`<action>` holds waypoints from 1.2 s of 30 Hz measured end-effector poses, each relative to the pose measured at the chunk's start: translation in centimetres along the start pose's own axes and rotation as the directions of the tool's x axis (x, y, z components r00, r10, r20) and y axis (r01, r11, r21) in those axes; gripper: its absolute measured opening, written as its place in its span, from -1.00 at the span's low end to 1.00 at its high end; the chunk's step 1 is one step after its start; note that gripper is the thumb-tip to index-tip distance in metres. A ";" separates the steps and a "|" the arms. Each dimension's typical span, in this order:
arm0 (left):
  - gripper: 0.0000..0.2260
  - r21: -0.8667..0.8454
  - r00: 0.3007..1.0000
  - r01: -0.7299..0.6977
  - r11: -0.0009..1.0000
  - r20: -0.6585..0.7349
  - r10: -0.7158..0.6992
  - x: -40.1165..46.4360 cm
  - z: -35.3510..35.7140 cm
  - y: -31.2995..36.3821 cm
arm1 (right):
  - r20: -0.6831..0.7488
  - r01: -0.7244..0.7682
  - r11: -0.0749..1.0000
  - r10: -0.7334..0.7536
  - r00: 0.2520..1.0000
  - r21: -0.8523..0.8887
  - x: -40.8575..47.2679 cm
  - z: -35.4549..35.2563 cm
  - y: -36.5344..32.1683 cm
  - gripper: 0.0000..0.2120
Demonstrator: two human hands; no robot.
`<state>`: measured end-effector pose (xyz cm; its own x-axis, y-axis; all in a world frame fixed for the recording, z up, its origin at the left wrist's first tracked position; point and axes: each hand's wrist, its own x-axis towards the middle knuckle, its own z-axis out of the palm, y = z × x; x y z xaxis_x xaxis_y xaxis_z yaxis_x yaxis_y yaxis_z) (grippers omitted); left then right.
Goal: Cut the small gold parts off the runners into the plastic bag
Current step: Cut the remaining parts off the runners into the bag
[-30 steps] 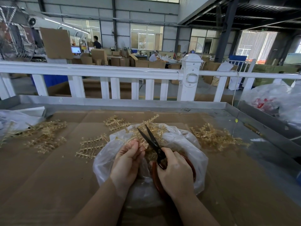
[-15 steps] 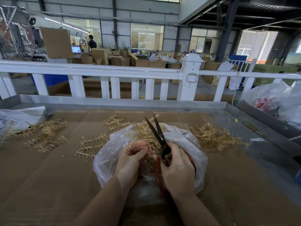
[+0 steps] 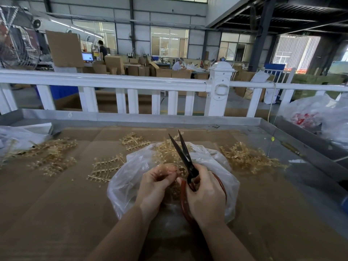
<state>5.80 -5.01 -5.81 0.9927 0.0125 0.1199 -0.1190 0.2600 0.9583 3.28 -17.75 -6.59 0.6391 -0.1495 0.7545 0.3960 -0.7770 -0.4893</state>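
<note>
Scissors (image 3: 185,159) rose; 2 blades apart.

The right hand (image 3: 205,200) covered most of the scissors' red handles (image 3: 183,204). What the left hand's fingers (image 3: 165,173) pinched was too small to tell. The fan (image 3: 17,44) was cut off at the left edge.

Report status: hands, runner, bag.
Left hand pinches a gold runner over the plastic bag. Right hand grips scissors, blades slightly apart, pointing away. Nothing in the way.
</note>
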 end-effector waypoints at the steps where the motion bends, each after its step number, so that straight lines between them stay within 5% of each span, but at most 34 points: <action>1: -0.84 -0.040 1.000 0.019 0.999 -0.008 -0.019 0.0 0.1 0.1 | 0.010 0.001 1.000 -0.001 1.000 -0.003 0.0 0.0 0.0 -0.67; 4: -0.87 -0.123 0.996 0.078 0.989 -0.022 -0.081 0.0 0.0 0.4 | 0.028 0.010 1.000 -0.009 1.000 -0.009 0.1 0.0 0.0 -0.69; 11: -0.53 -0.271 0.976 0.216 0.938 0.025 -0.218 0.1 -0.4 0.6 | 0.061 -0.005 1.000 0.006 0.998 -0.018 0.2 -0.1 -0.2 -0.70; 17: -0.63 -0.209 0.976 0.204 0.956 0.119 -0.182 0.1 -0.4 0.6 | 0.108 -0.031 0.999 0.035 0.994 -0.045 0.2 0.1 -0.2 -0.72; 24: -0.78 -0.256 0.956 0.282 0.925 -0.002 -0.293 0.5 -0.1 1.2 | 0.175 -0.027 0.996 0.042 0.984 -0.085 0.3 -0.1 0.0 -0.66; 28: -0.68 -0.264 0.948 0.312 0.913 0.022 -0.317 0.6 0.0 1.6 | 0.204 -0.027 0.994 0.047 0.978 -0.103 0.4 -0.1 0.1 -0.67; 31: -0.82 -0.244 0.944 0.317 0.917 -0.013 -0.330 0.8 0.2 1.8 | 0.216 -0.038 0.996 0.056 0.975 -0.085 0.5 -0.2 0.1 -0.68; 36: -0.90 -0.381 0.914 0.313 0.870 -0.126 -0.385 1.9 0.1 1.8 | 0.297 -0.072 0.997 0.072 0.952 -0.013 1.0 -0.8 0.2 -0.60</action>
<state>7.44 -4.63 -3.83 0.9559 0.0332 -0.2918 0.2149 0.5982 0.7720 3.43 -18.54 -5.54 0.8329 -0.0171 0.5532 0.3405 -0.7721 -0.5365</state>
